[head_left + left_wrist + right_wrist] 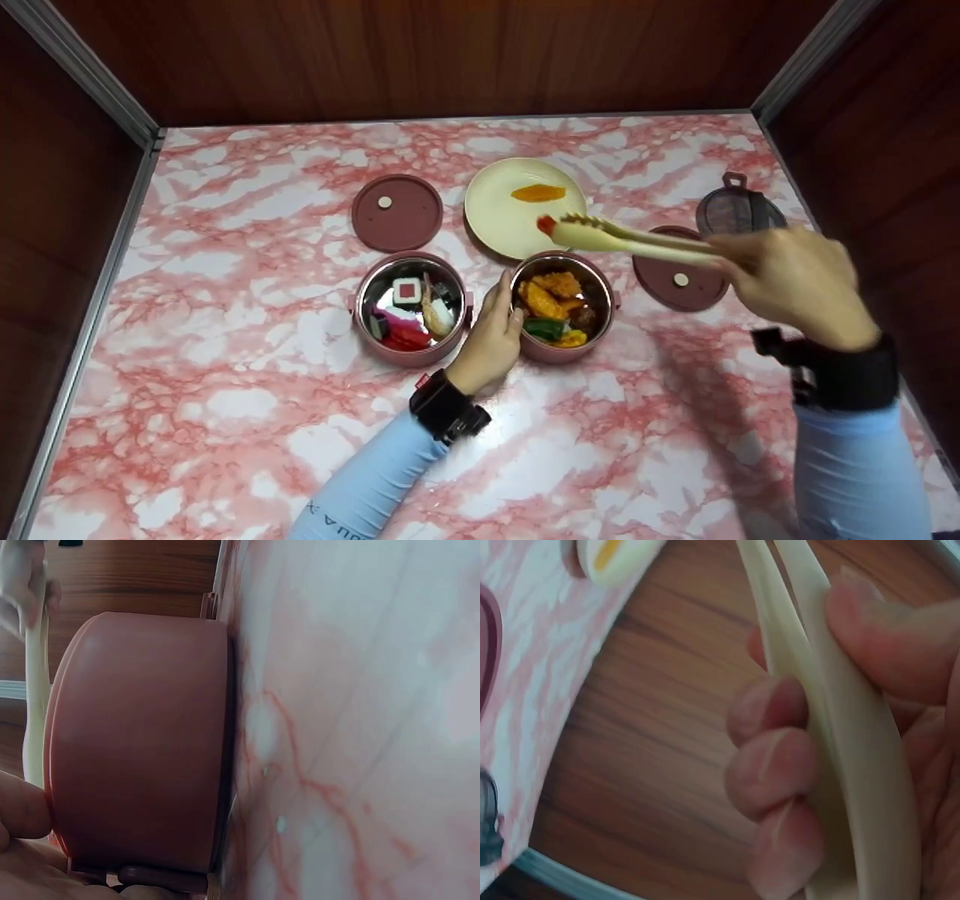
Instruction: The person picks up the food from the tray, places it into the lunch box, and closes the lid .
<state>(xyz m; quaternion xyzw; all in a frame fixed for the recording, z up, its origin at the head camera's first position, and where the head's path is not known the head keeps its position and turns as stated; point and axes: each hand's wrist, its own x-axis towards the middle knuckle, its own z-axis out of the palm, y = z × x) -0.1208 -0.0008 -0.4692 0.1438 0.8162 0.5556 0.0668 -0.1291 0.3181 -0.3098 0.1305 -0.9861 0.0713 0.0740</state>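
My right hand [795, 281] grips cream tongs [637, 246], fingers curled round both arms in the right wrist view. The tongs' tips pinch a small red piece [546, 225], its kind unclear, above the plate's front edge. My left hand [491, 341] holds the left side of the right-hand pink food container [562, 354], thumb at its rim and fingers by its side handle in the left wrist view. Inside it lie fried-looking pieces [544, 300], a green piece [545, 328] and a yellow piece [572, 339]. A cream plate [499, 225] behind bears one orange piece [538, 193].
Left of my left hand stands a second pink container [409, 357] with a sushi roll [407, 290] and other food pieces. One maroon lid [397, 225] lies behind it, another lid [679, 292] at the right. A dark translucent lid-like item [727, 214] sits near the right wall.
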